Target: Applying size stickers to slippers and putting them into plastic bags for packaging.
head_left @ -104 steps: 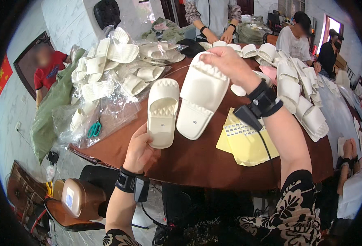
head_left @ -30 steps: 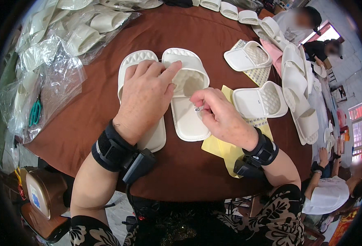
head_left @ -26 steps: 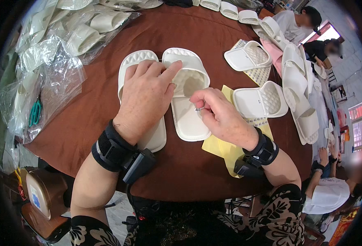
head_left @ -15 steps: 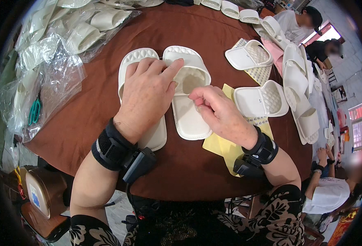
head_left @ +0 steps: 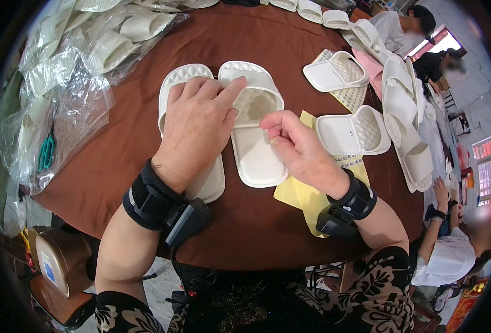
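Two white slippers lie side by side before me, soles up front toward me and quilted toe ends away: the left slipper (head_left: 208, 180) and the right slipper (head_left: 256, 158). Over the left one's strap rests my left hand (head_left: 195, 119), fingers stretched out, its index finger reaching onto the right slipper's strap. My right hand (head_left: 298, 147) hovers at the right edge of the right slipper, thumb and forefinger pinched together. Whatever is between those fingertips, if anything, is too small to make out. Yellow sticker sheets (head_left: 295, 191) lie partly beneath my right wrist.
Two more white slippers (head_left: 334, 75) (head_left: 340, 133) lie to the right on sticker sheets. Beyond them runs a row of white slippers (head_left: 398, 114) and a pink one (head_left: 370, 69). Bagged slippers (head_left: 112, 53) and teal-handled scissors (head_left: 46, 151) are at left. Other people sit at right.
My right thumb and fingers have shifted slightly at the slipper's edge. My left hand stays in place. At the right, a co-worker's arms have reached farther forward.
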The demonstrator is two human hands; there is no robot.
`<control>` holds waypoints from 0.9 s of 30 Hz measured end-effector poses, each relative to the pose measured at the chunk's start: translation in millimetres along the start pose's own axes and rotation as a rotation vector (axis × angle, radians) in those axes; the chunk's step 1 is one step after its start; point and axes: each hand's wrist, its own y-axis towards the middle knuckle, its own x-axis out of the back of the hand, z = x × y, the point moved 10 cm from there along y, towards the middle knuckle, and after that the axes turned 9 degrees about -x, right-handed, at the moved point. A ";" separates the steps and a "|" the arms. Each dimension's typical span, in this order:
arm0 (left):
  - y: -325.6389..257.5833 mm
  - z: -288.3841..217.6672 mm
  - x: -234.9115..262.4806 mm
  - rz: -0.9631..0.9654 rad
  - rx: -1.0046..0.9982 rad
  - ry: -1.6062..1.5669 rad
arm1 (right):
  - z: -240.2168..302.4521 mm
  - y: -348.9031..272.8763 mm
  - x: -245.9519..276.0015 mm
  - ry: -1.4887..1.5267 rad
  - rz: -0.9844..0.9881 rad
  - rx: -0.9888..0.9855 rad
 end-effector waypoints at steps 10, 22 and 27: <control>-3.3 -3.0 31.2 -0.241 -0.090 -0.051 | 0.3 -3.0 8.3 0.075 0.013 0.004; -13.6 -26.7 -8.8 0.177 -0.186 -0.399 | 39.3 -21.1 47.3 0.098 0.041 0.078; -12.6 -27.6 -12.3 0.233 -0.162 -0.411 | 41.7 -29.1 55.4 0.112 0.060 0.086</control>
